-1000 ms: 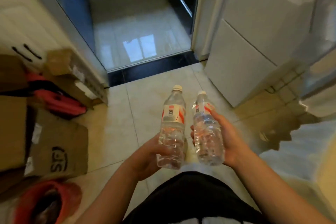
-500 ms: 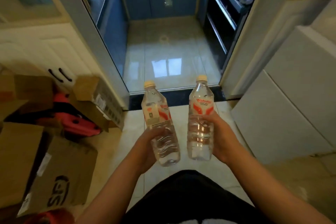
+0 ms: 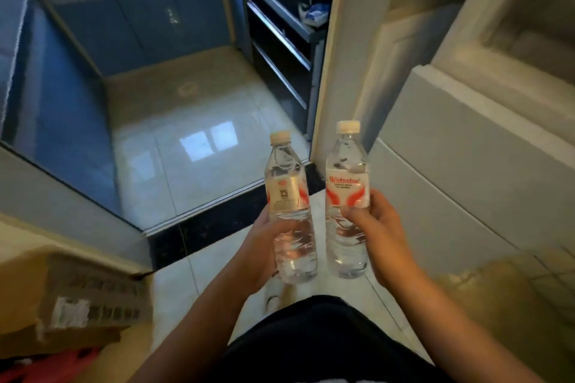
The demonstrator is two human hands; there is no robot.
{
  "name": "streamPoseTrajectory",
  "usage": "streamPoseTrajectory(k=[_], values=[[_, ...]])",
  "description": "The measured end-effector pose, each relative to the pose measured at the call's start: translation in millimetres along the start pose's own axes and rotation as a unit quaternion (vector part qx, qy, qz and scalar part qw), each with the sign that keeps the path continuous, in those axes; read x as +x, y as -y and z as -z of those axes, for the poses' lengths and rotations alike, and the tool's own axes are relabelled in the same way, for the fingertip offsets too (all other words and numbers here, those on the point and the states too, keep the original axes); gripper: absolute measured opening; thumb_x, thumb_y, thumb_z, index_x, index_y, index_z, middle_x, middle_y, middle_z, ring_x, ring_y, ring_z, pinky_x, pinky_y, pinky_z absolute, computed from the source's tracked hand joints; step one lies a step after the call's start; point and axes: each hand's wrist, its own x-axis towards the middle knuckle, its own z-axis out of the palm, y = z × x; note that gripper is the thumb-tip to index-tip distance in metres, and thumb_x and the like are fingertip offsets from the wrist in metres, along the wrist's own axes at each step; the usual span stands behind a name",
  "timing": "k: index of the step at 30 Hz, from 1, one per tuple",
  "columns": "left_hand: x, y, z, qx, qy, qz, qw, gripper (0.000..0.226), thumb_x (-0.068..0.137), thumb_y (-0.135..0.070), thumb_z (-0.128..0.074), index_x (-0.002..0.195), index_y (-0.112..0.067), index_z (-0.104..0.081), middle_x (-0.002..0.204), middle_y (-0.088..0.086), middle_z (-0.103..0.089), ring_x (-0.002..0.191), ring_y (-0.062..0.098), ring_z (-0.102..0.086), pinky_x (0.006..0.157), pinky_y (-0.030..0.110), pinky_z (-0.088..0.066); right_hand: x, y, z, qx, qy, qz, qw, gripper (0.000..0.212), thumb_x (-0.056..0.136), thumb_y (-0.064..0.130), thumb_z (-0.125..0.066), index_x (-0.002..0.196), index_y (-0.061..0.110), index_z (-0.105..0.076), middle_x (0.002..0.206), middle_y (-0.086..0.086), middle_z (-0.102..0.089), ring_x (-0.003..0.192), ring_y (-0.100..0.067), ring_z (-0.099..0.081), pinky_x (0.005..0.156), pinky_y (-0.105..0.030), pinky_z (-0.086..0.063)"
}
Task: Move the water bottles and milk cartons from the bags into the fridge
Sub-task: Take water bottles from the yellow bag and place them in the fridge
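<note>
We have advanced to the threshold. Left hand grips the left bottle, right hand the right bottle. Transit step; next, free a hand to open the white unit at right, presumably the fridge.

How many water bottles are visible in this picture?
2. The first water bottle is gripped upright by the left hand; the second water bottle, beside it, by the right hand. More may be outside the view.
</note>
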Motion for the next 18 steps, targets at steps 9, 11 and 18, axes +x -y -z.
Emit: streamPoseTrajectory(k=[9,11,18], values=[[140.2,-109.0,-41.3,0.176,0.191,-0.035,0.965,0.054,0.075,-0.018,-0.068,0.127,-0.03,-0.057,0.117,0.001,-0.071,0.111,0.024,-0.066,0.103,0.057,-0.045,89.0,59.6,-2.6,0.072,-0.203,0.082,0.973,0.031,0.084,0.006,-0.069,0.107,0.026,-0.064,0.097,0.002,-0.074,0.091,-0.021,-0.07,0.076,-0.035,-0.056],[163.6,-128.9,-60.7,0.198,0.234,-0.053,0.95,0.057,0.075,-0.02,-0.069,0.13,-0.029,-0.056,0.12,0.003,-0.069,0.114,0.025,-0.065,0.104,0.059,-0.043,101.9,73.1,2.4,0.077,-0.236,0.108,0.963,0.031,0.082,0.009,-0.071,0.106,0.027,-0.064,0.099,0.002,-0.073,0.094,-0.022,-0.069,0.074,-0.032,-0.055],[204.2,-196.2,-156.8,0.212,0.344,-0.125,0.906,0.064,0.072,-0.017,-0.063,0.133,-0.034,-0.049,0.115,-0.001,-0.071,0.104,0.02,-0.07,0.1,0.057,-0.048,139.7,137.6,41.2,0.052,-0.318,0.213,0.922,0.045,0.074,0.021,-0.066,0.118,0.02,-0.061,0.107,0.003,-0.071,0.097,-0.013,-0.068,0.073,-0.024,-0.055]])
